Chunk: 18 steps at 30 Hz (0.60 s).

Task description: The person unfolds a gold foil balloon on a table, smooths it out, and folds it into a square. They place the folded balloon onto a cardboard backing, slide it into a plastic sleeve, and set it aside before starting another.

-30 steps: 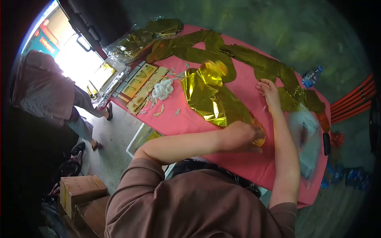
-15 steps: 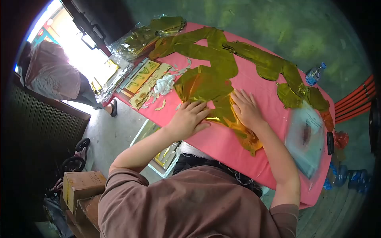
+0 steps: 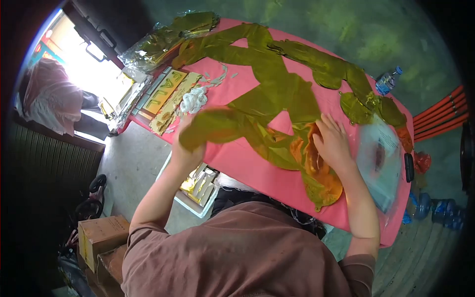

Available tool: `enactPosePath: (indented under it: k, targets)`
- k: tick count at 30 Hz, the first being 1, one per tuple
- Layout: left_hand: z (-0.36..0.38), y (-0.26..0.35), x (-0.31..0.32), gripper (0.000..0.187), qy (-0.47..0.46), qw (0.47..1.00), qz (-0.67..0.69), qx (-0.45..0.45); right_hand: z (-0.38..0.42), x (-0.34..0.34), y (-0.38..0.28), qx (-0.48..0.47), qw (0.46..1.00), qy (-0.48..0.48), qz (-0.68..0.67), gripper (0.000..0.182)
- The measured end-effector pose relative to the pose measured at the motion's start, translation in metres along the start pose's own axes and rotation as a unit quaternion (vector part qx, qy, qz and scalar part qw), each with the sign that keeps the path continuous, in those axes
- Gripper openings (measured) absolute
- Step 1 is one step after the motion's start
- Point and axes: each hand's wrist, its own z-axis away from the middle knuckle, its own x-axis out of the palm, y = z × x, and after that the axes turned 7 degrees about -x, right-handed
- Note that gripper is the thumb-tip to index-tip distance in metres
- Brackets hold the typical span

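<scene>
A flat gold foil balloon (image 3: 274, 156), shaped with curved arms and a gap in it, lies over the near part of the pink-covered table (image 3: 237, 161). Its left arm is lifted and blurred, with my left hand (image 3: 187, 157) closed on it from beneath; the foil hides most of those fingers. My right hand (image 3: 335, 146) rests at the balloon's right side, fingers stretched out and thumb apart, beside a creased orange-looking fold. Farther up the table, more flat gold foil (image 3: 267, 64) adjoins this balloon.
Other gold foil pieces (image 3: 329, 69) stretch rightward. Left are a card reading FALL (image 3: 166, 94), white ribbon (image 3: 194, 100) and clear-wrapped foil (image 3: 158, 47). A plastic packet (image 3: 378, 163) and bottle (image 3: 388, 81) lie right. Cartons (image 3: 104, 232) stand on the floor; a person (image 3: 52, 96) is by the doorway.
My left hand has moved left, raising and spreading the balloon's left arm. My right hand has shifted slightly right and down. The foil lies more spread out, and the view has shifted slightly.
</scene>
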Motion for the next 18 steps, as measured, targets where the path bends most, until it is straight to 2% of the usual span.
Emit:
enactPosePath:
  k: [2,4,5,6,7,8,9,10,12,13,15,16,17,18]
  targets:
    - [-0.029,-0.009,-0.002,0.023,0.075,0.991,0.109,-0.026,-0.009,0.0,-0.003,0.021,0.999,0.021,-0.027,0.047]
    - [-0.059,0.003,-0.011,0.023,0.106,0.974,0.197,-0.018,-0.018,0.015,-0.006,-0.032,0.991,0.08,-0.106,0.048]
    - [-0.07,0.015,-0.012,0.023,0.118,0.969,0.217,-0.009,-0.02,0.02,-0.009,-0.026,0.989,0.036,-0.141,0.051]
    - [-0.079,0.018,-0.011,0.024,0.063,0.988,0.139,0.032,-0.019,0.028,-0.006,-0.023,0.99,0.036,-0.138,0.051]
    - [-0.08,0.029,-0.006,0.026,-0.051,0.992,0.111,0.008,-0.019,0.038,-0.002,-0.034,0.992,0.026,-0.122,0.053]
    - [-0.081,0.043,-0.001,0.029,-0.164,0.983,0.081,-0.016,-0.02,0.04,0.0,-0.046,0.993,0.016,-0.106,0.055]
    - [-0.082,0.049,-0.002,0.028,-0.319,0.944,0.014,-0.077,-0.021,0.041,0.003,-0.047,0.993,0.015,-0.104,0.055]
    - [-0.075,0.034,0.004,0.028,-0.319,0.945,0.016,-0.076,-0.021,0.04,0.007,-0.045,0.992,-0.007,-0.117,0.056]
    - [-0.061,-0.001,0.021,0.026,-0.373,0.917,-0.083,0.119,-0.021,0.038,0.012,-0.035,0.99,-0.03,-0.13,0.057]
    - [-0.063,-0.008,0.02,0.026,-0.375,0.915,-0.08,0.123,-0.021,0.035,0.015,-0.04,0.99,-0.021,-0.136,0.055]
    - [-0.069,-0.001,0.013,0.025,-0.471,0.872,-0.118,0.062,-0.024,0.026,0.02,-0.042,0.989,-0.017,-0.14,0.052]
    - [-0.072,0.003,0.013,0.025,-0.471,0.872,-0.114,0.061,-0.032,0.018,0.025,-0.06,0.986,-0.028,-0.153,0.049]
    - [-0.077,0.007,0.016,0.025,-0.482,0.87,-0.099,0.023,-0.04,0.013,0.029,-0.079,0.982,-0.038,-0.166,0.045]
    - [-0.083,0.01,0.02,0.025,-0.49,0.867,-0.085,-0.015,-0.048,0.014,0.032,-0.084,0.978,0.05,-0.184,0.039]
